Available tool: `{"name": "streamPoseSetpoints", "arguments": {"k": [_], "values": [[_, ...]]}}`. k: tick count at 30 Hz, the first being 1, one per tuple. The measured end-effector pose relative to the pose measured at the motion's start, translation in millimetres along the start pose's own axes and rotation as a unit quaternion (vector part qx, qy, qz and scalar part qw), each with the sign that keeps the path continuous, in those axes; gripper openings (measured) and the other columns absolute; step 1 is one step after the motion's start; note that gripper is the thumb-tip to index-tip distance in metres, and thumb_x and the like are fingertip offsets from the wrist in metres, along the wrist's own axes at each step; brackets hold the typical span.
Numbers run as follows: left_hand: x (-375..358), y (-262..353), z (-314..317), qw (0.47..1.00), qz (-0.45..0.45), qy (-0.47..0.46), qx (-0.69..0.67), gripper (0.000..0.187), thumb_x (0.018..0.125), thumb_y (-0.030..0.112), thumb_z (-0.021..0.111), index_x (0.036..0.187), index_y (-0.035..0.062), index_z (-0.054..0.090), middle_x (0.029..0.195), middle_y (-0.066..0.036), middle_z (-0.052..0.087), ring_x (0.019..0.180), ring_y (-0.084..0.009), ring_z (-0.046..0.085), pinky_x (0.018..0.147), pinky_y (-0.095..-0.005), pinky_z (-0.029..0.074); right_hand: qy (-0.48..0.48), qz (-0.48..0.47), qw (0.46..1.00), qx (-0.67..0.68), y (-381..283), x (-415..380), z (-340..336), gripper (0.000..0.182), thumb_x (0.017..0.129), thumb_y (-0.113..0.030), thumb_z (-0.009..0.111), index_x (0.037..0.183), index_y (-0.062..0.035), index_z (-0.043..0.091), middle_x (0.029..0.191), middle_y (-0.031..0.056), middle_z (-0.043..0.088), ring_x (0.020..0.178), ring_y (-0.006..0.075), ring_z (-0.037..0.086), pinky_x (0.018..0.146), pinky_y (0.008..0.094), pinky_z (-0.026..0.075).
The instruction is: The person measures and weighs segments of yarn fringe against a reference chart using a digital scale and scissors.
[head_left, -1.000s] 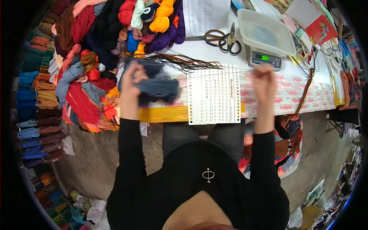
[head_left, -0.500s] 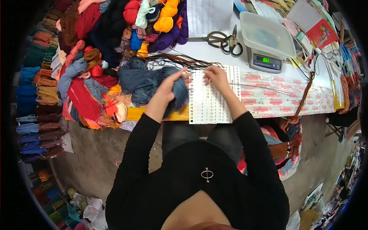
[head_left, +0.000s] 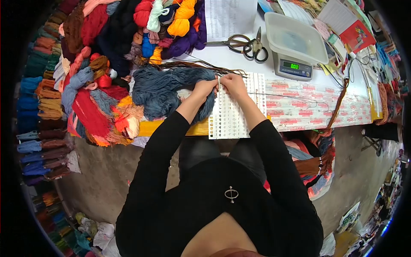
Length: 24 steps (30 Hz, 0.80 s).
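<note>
My left hand [head_left: 204,88] is closed at the left edge of a white card with rows of holes [head_left: 233,113], its fingertips pinched together beside the blue-grey yarn [head_left: 156,88]. Close by on the right, my right hand [head_left: 234,84] pinches over the upper part of the card. The two hands nearly touch. What lies between the fingertips is too small to tell. Dark strands [head_left: 192,64] run along behind the hands, and a thin grey thread [head_left: 287,96] trails to the right of the card.
Two pairs of scissors [head_left: 255,49], a scale [head_left: 294,70] with a clear tray [head_left: 295,36] and a printed sheet [head_left: 229,19] lie beyond the hands. Coloured yarn [head_left: 92,115] is heaped at the left. A brown yarn bundle [head_left: 340,103] hangs over the right side.
My left hand has moved right and its spread fingers have closed, meeting my right hand. My right hand has shifted slightly left. The blue-grey yarn has settled flatter.
</note>
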<state>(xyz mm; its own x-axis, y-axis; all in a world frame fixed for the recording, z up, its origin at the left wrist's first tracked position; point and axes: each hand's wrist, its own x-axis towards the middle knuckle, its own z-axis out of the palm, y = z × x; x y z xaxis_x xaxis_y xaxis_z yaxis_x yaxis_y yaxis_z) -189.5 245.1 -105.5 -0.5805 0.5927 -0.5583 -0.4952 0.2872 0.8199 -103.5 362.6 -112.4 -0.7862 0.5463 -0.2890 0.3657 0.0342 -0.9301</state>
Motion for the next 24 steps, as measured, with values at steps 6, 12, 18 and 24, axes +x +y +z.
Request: {"name": "streamPoseSetpoints", "arguments": {"k": [6,12,18,24], "values": [[-1.1,3.8,-21.5,0.996,0.033,0.049,0.066,0.019,0.082,0.02,0.063,0.073,0.0041,0.065,0.065,-0.004,0.061,0.054,-0.0135,0.055,0.051,-0.0254,0.043,-0.015,0.006,0.999,-0.04,0.8,1.1,-2.6,0.019,0.077,-0.022,0.059,0.077,-0.0039,0.064,0.06,0.003,0.062,0.052,0.0115,0.058,0.054,0.0268,0.046],[-15.4,51.2,-66.8,0.951,0.018,-0.15,-0.271,0.026,0.079,0.007,0.06,0.104,0.0036,0.059,0.064,-0.002,0.057,0.05,-0.0071,0.049,0.047,-0.0204,0.04,-0.034,-0.003,0.999,0.011,-3.3,-4.4,-4.3,0.013,0.082,-0.014,0.061,0.08,-0.0013,0.062,0.061,0.0021,0.059,0.049,0.0067,0.053,0.044,0.0214,0.041],[-19.1,16.6,-10.4,0.976,-0.011,-0.135,0.172,0.02,0.084,0.021,0.058,0.081,0.0033,0.066,0.066,-0.005,0.062,0.054,-0.0113,0.055,0.053,-0.0241,0.043,-0.116,0.01,0.978,0.174,5.6,3.7,-8.3,0.014,0.086,-0.015,0.061,0.084,-0.0005,0.06,0.065,0.001,0.058,0.053,0.006,0.052,0.048,0.0202,0.042],[-4.6,72.2,-109.3,0.984,0.048,0.076,-0.156,0.017,0.067,0.007,0.063,0.082,0.002,0.059,0.071,-0.008,0.061,0.054,-0.015,0.053,0.051,-0.0271,0.045,-0.047,-0.014,0.996,-0.076,-4.1,-6.5,-5.5,0.023,0.083,-0.027,0.051,0.077,-0.0074,0.061,0.065,-0.0009,0.062,0.055,0.0098,0.057,0.056,0.0256,0.045]]}}
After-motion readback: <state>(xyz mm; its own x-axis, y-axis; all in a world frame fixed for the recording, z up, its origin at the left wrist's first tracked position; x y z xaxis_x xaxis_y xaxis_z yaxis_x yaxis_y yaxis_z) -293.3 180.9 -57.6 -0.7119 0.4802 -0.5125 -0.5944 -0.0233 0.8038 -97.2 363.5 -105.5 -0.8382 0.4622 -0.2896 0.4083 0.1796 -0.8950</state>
